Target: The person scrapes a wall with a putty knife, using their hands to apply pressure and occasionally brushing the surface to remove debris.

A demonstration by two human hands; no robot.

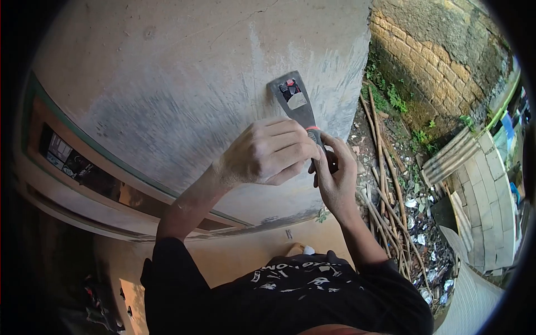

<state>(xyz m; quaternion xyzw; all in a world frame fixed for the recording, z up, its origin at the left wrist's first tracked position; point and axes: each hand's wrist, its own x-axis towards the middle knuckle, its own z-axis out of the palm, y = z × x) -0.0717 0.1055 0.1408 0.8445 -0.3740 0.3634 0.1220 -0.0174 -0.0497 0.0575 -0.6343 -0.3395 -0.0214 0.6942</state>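
A wide scraper (296, 101) with a dark blade and a worn sticker is held up in front of the wall (184, 128), blade pointing up and slightly left. My left hand (271, 152) curls its fingers at the scraper's neck, just below a red band. The handle sits in my right hand (338, 176), thumb and fingers closed round it; part of the handle is hidden by both hands. Around the blade the wall is patchy, with grey-white scrape marks and bare streaks. Pale dust coats both hands.
A green-framed window (106, 151) runs along the wall at the left. To the right lie bamboo poles (385, 178) and rubbish on the ground beside a stone wall (424, 67). Corrugated sheets (452, 153) lean farther right. Below is a tan floor (324, 237).
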